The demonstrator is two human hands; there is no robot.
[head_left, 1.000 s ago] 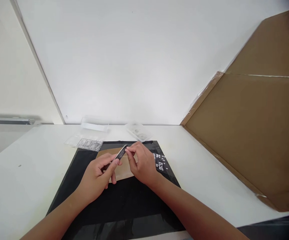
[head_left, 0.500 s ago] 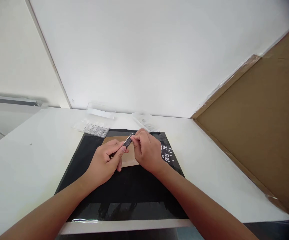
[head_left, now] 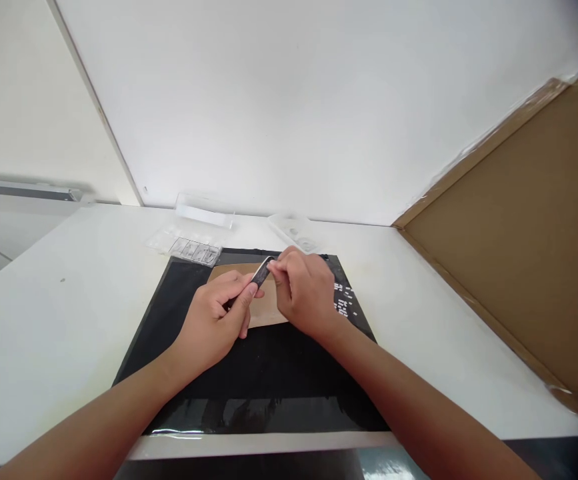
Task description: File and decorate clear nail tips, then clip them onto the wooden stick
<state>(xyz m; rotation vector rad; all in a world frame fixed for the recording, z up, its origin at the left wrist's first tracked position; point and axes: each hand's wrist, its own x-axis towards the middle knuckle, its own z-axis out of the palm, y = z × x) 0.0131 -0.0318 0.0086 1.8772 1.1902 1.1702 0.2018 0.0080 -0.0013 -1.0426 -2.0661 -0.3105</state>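
Note:
Over the middle of the mat I see a narrow black strip with a white edge (head_left: 261, 272), tilted up toward the right. My left hand (head_left: 216, 313) is closed on its lower part, thumb on top and fingers beneath. The fingertips of my right hand (head_left: 305, 287) pinch the strip's upper end; exactly what they grip there is too small to make out. Below both hands a brown paper sheet (head_left: 265, 315) lies on the black mat (head_left: 249, 373), partly covered by the hands.
Small white pieces (head_left: 343, 303) are scattered on the mat's right side. At the back left are a clear plastic tray (head_left: 205, 215) and a printed clear packet (head_left: 196, 251). Another clear plastic container (head_left: 293, 232) is behind my right hand. A cardboard panel (head_left: 519, 220) stands along the right.
The view has shifted slightly. My right hand has moved a little rightward from my left, and more of the strip shows between them, its upper end appearing bent. Both hands keep their hold.

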